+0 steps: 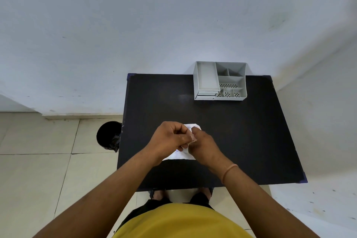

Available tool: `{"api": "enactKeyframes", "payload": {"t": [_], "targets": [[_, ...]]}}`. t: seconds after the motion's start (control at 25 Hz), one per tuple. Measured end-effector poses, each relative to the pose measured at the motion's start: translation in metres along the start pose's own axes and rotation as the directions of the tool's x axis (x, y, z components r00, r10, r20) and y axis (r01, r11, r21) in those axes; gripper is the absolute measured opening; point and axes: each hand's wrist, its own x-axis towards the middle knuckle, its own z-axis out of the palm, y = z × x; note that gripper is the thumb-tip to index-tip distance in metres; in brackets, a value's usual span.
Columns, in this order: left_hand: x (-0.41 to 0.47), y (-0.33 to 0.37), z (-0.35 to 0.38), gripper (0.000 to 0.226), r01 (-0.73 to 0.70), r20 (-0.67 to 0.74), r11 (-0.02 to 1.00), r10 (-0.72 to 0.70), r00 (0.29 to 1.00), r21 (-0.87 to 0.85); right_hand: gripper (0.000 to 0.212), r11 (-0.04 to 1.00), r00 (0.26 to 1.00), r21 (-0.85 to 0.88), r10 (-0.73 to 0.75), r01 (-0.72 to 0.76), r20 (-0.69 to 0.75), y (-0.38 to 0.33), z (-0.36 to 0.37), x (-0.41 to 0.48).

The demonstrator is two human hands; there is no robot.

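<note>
A white sheet of paper with faint ink marks lies in the middle of the black table, partly lifted and mostly hidden under my hands. My left hand has its fingers curled and pinches the paper's edge. My right hand meets it from the right, fingers curled round the same paper. A corner of the sheet pokes out above the fingers.
A grey desk organiser with several compartments stands at the table's back edge, against the pale wall. A black waste bin sits on the tiled floor just left of the table. An orange band circles my right wrist.
</note>
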Motion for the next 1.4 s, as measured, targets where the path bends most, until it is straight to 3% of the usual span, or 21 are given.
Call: {"api": "enactKeyframes", "payload": {"t": [0.08,0.16,0.2,0.24,0.32,0.36,0.4,0.48,0.56,0.64,0.76,0.92,1.04,1.08,1.2,1.32,1.4], "targets": [[-0.004,-0.002,-0.014,0.016,0.006,-0.016,0.990,-0.008,1.000,-0.138,0.030,0.999,0.999,-0.051,-0.011,0.013,0.041,-0.001,-0.003,-0.005],[0.002,-0.014,-0.036,0.035,0.033,-0.222,0.971,-0.086,0.971,-0.235,0.058,0.998,0.998,0.050,-0.049,0.047,0.026,0.003,-0.009,-0.010],[0.007,-0.022,-0.049,0.050,0.108,-0.279,0.972,-0.165,0.946,-0.209,0.061,0.985,0.995,0.139,-0.103,0.099,0.018,0.005,-0.013,-0.015],[0.010,-0.031,-0.062,0.064,0.217,-0.221,0.952,-0.264,0.939,-0.214,0.056,0.958,0.989,0.247,-0.150,0.144,0.005,0.006,-0.017,-0.019],[0.009,-0.045,-0.078,0.064,0.455,0.164,0.803,-0.426,0.890,-0.384,0.037,0.900,0.980,0.395,-0.198,0.186,-0.011,0.008,-0.023,-0.026],[0.005,-0.052,-0.081,0.054,0.517,0.322,0.718,-0.407,0.855,-0.466,0.033,0.900,0.981,0.391,-0.192,0.192,-0.040,0.012,-0.022,-0.026],[0.003,-0.061,-0.080,0.049,0.519,0.382,0.681,-0.359,0.852,-0.517,0.029,0.911,0.985,0.376,-0.154,0.172,-0.077,0.016,-0.020,-0.024],[0.002,-0.079,-0.075,0.053,0.475,0.401,0.688,-0.281,0.872,-0.549,0.014,0.913,0.994,0.408,0.050,-0.006,-0.097,0.027,-0.014,-0.017],[0.002,-0.094,-0.068,0.057,0.455,0.386,0.681,-0.265,0.883,-0.573,0.014,0.817,0.976,0.538,0.211,-0.207,0.054,0.035,-0.010,-0.015],[0.002,-0.100,-0.066,0.060,0.453,0.370,0.678,-0.277,0.887,-0.578,0.017,0.744,0.950,0.591,0.225,-0.312,0.217,0.041,-0.009,-0.018],[0.000,-0.104,-0.067,0.059,0.461,0.375,0.677,-0.283,0.883,-0.574,0.017,0.787,0.947,0.539,0.175,-0.300,0.270,0.045,-0.008,-0.021],[0.000,-0.109,-0.067,0.057,0.448,0.355,0.689,-0.285,0.890,-0.570,0.022,0.774,0.982,0.605,0.149,-0.188,0.114,0.042,0.000,-0.020],[0.003,-0.127,-0.068,0.062,0.421,0.264,0.688,-0.328,0.907,-0.591,0.024,0.550,0.979,0.819,0.192,-0.164,0.067,0.042,0.006,-0.015],[0.003,-0.130,-0.068,0.062,0.423,0.252,0.696,-0.341,0.906,-0.580,0.024,0.539,0.978,0.825,0.196,-0.169,0.072,0.042,0.008,-0.013],[0.003,-0.136,-0.065,0.049,0.440,0.217,0.704,-0.388,0.896,-0.558,0.026,0.685,0.975,0.716,0.221,-0.138,-0.023,0.038,0.012,-0.008],[0.011,-0.155,-0.067,0.040,0.417,0.076,0.660,-0.480,0.874,-0.625,0.026,0.634,0.933,0.773,0.284,-0.011,-0.220,0.039,-0.002,-0.003],[0.021,-0.167,-0.067,0.037,0.427,-0.018,0.647,-0.563,0.826,-0.632,0.029,0.664,0.902,0.745,0.276,0.070,-0.331,0.041,-0.021,-0.006]]}}
